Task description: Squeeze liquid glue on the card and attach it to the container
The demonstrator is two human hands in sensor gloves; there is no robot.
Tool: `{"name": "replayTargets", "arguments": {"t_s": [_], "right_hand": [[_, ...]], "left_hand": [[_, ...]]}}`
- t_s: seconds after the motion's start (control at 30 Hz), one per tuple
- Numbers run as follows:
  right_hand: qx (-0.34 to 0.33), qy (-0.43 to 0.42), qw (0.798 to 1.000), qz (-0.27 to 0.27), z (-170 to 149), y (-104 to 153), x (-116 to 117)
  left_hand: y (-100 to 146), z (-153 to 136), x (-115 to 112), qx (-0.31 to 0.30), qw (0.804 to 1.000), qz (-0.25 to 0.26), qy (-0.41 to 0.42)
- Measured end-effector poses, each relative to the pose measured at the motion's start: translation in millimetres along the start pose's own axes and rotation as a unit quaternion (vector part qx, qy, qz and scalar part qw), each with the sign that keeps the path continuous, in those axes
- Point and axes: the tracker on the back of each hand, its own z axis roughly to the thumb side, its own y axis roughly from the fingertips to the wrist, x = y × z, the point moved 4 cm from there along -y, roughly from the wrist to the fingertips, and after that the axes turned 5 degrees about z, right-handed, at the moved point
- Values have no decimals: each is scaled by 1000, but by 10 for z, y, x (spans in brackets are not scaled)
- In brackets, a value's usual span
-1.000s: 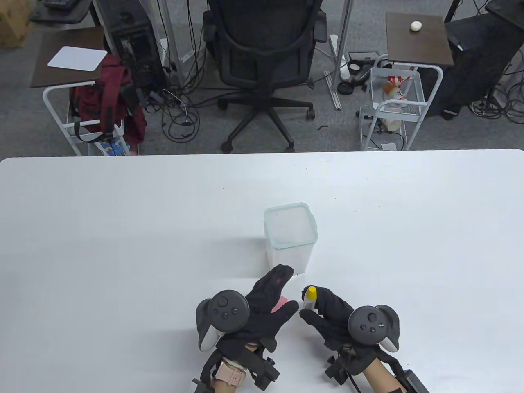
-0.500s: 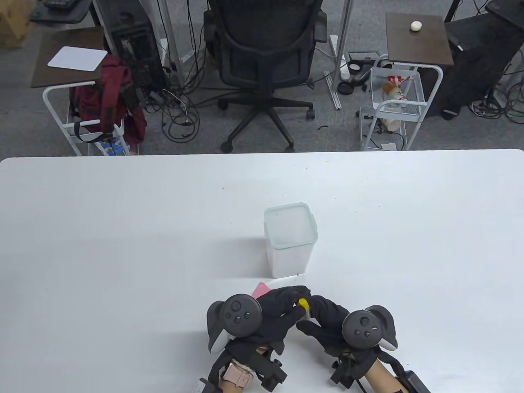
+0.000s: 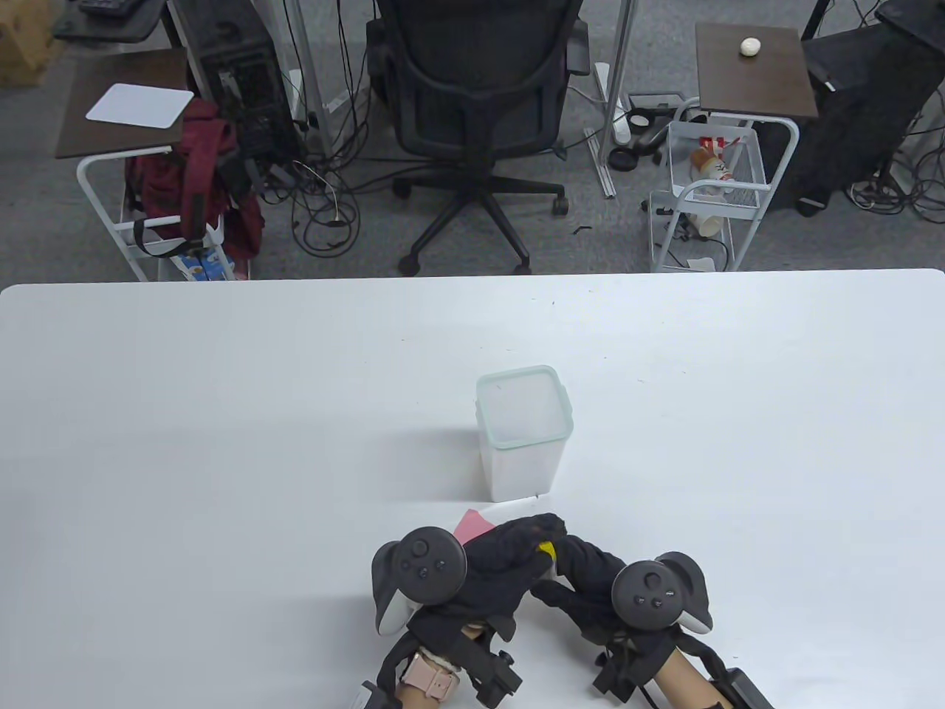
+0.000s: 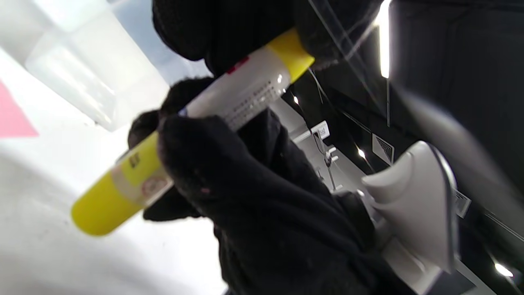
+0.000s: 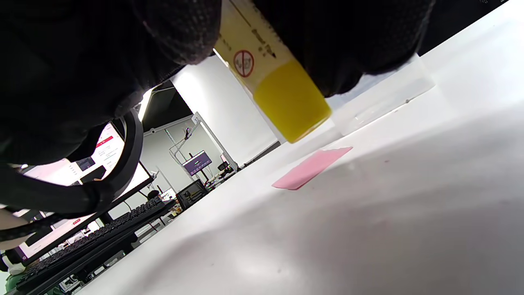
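- Table view: your right hand (image 3: 590,583) holds the glue tube (image 3: 546,550); your left hand (image 3: 509,565) grips its cap. The container (image 3: 524,436) stands close; an abrupt pull may topple it.
- Left wrist view: squeezing the tube while uncapping spills glue.
- Right wrist view: the card (image 5: 313,167) lies loose; it may slide.

The glue bottle (image 5: 268,61) bears a red prohibition sign; its print seems illegible.

Left hand (image 3: 509,565) now on glue cap (image 3: 545,549)
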Motion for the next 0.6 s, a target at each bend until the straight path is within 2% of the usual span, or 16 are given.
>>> {"name": "replayTargets", "arguments": {"t_s": [0.1,0.17,0.33,0.53,0.6], "right_hand": [[-2,16,1000,7,23,-6,20],[-4,22,1000,9,39,-9,31],[0,13,1000,2,39,-11,36],[-4,20,1000,2,50,-8,40],[-4,21,1000,6,52,-11,51]], "left_hand": [[27,0,68,7,997,36,-69],[30,-14,67,13,996,38,-85],[-4,-21,-70,-5,999,-35,-3],[27,-12,46,7,997,32,-75],[22,-26,40,10,997,25,-71]]}}
